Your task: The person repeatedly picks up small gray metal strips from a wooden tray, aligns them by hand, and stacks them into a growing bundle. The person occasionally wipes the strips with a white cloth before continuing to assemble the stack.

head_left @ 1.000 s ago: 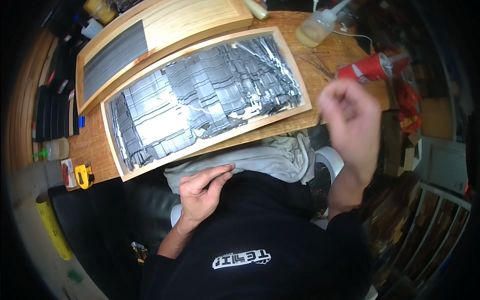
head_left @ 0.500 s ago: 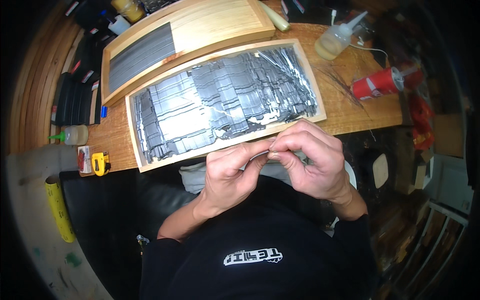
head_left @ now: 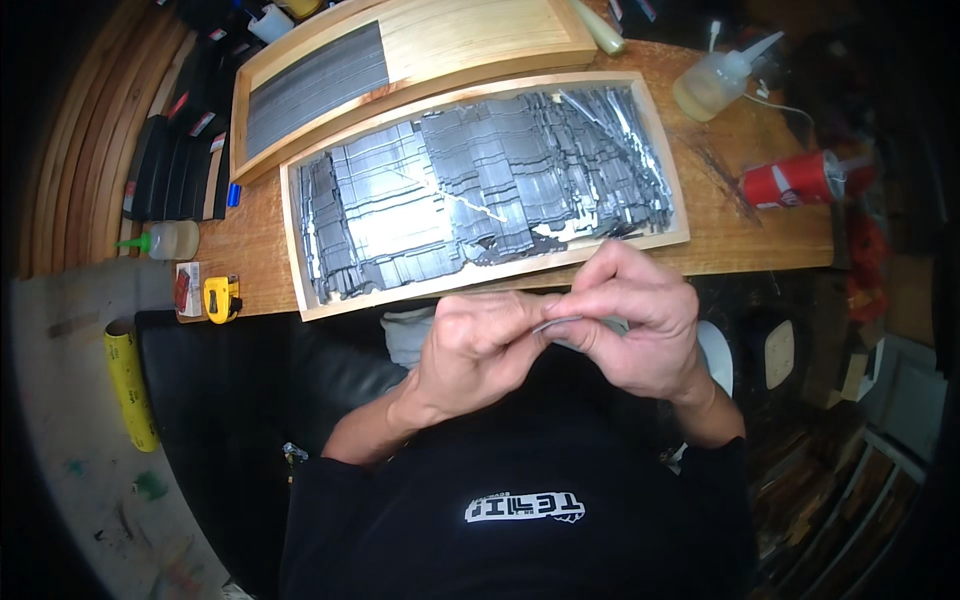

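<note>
Both hands meet in front of my chest, just off the near edge of the bench. Between the fingertips is a thin, slightly bent grey strip (head_left: 556,323), mostly covered by the fingers. My left hand (head_left: 478,345) pinches it from the left, thumb beneath the fingers. From the other side my right hand (head_left: 640,325) grips it, closed between thumb and forefinger. Just beyond the hands lies a shallow wooden tray (head_left: 663,140) filled with overlapping dark grey strips (head_left: 480,170), shiny toward the left. Behind it sits another wooden tray (head_left: 490,35), its left part covered by neat grey strips (head_left: 320,85).
On the bench's right are a squeeze bottle (head_left: 705,85) and a red can (head_left: 790,181) lying sideways. At the left end sit a green-tipped bottle (head_left: 172,240) and a yellow tape measure (head_left: 221,299). A yellow roll (head_left: 130,385) lies lower left.
The view has shifted, so the bench appears farther right and slightly higher. The fingers have moved on the strip, which now shows curved between the two hands.
</note>
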The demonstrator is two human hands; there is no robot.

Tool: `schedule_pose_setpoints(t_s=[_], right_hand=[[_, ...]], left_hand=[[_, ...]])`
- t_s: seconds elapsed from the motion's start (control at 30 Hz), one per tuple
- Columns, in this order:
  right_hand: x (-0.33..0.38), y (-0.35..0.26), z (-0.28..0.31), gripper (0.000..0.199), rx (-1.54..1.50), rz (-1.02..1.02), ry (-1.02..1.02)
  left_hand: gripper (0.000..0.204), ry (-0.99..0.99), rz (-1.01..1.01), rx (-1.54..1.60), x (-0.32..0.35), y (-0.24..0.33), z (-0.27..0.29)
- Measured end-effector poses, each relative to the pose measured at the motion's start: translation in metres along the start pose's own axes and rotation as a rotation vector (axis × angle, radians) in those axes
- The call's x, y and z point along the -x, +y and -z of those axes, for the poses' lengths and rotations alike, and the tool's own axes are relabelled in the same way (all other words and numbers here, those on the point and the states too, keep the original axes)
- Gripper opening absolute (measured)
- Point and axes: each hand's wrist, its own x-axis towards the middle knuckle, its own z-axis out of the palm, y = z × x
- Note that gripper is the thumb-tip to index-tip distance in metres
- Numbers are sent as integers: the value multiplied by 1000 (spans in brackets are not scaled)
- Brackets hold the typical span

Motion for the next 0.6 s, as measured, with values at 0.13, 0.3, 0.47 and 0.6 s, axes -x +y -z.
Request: schedule_pose_setpoints(t_s=[0.13,0.3,0.47,0.6], right_hand=[[20,17,-19,18,-55,-182,-44],[35,33,-34,14,-99,-263,-41],[38,37,-36,15,-96,-262,-45],[37,36,-37,15,-78,-255,-49]], left_hand=[[18,-40,257,54,35,-10,-2],[18,-9,358,120,63,-29,-11],[17,-20,398,101,67,-27,-10],[20,8,361,120,70,-31,-13]])
